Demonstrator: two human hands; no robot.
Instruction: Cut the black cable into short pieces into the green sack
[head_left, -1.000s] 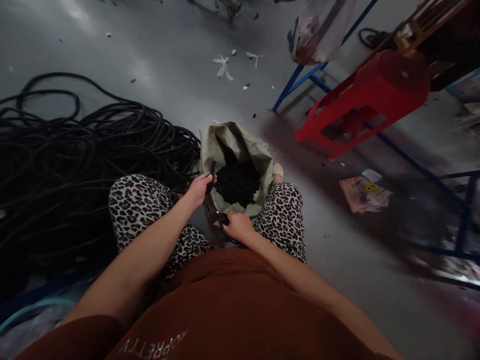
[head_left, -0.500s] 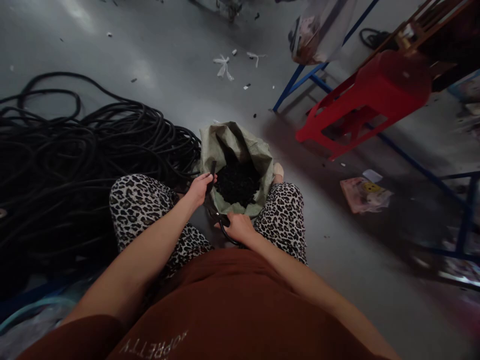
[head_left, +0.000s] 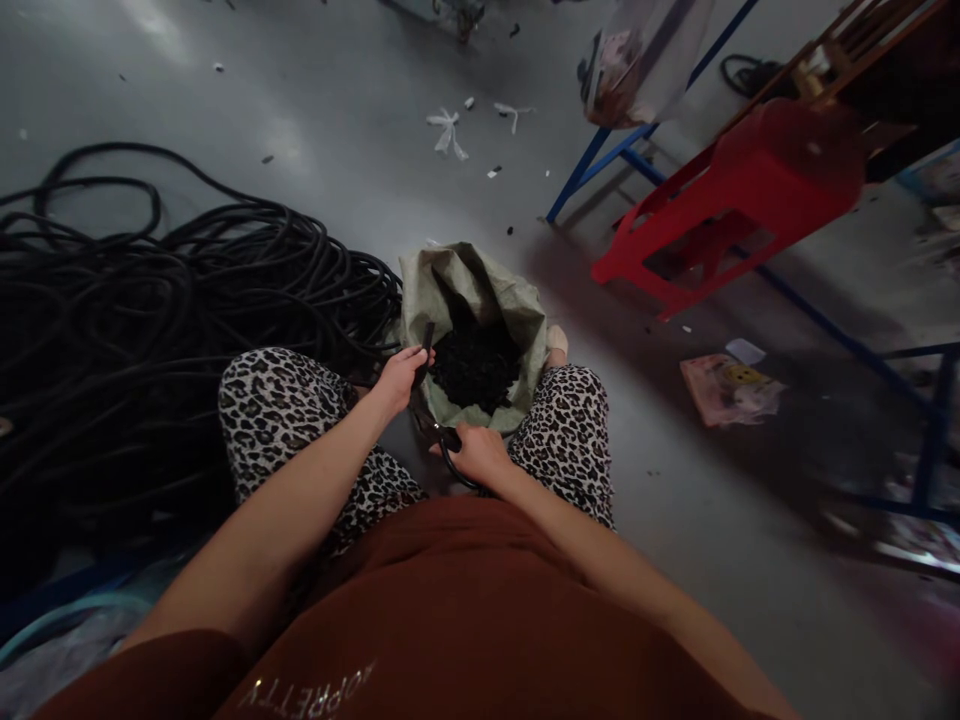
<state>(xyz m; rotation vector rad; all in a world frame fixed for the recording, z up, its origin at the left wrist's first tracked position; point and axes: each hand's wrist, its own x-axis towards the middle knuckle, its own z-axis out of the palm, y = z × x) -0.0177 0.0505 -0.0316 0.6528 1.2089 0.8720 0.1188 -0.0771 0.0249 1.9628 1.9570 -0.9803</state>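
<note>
The green woven sack (head_left: 525, 322) already holds many little black bits (head_left: 474, 368), but the left hand (head_left: 396, 378) grips black rubber hose (head_left: 424, 350), the right hand (head_left: 478, 455) grips black-handled scissors (head_left: 442, 440), and a big black hose pile (head_left: 150, 320) (on the floor) waits.

1. A big tangle of black hose (head_left: 150, 330) is lying heaped on the grey floor (head_left: 315, 120) at the left.
2. A red plastic stool (head_left: 739, 200) is lying tipped on its side (legs pointing left), against a blue metal frame (head_left: 600, 150).
3. White scraps (head_left: 446, 132) are lying scattered farther off.
4. A pink printed packet (head_left: 731, 388) is lying on the floor near the frame.
</note>
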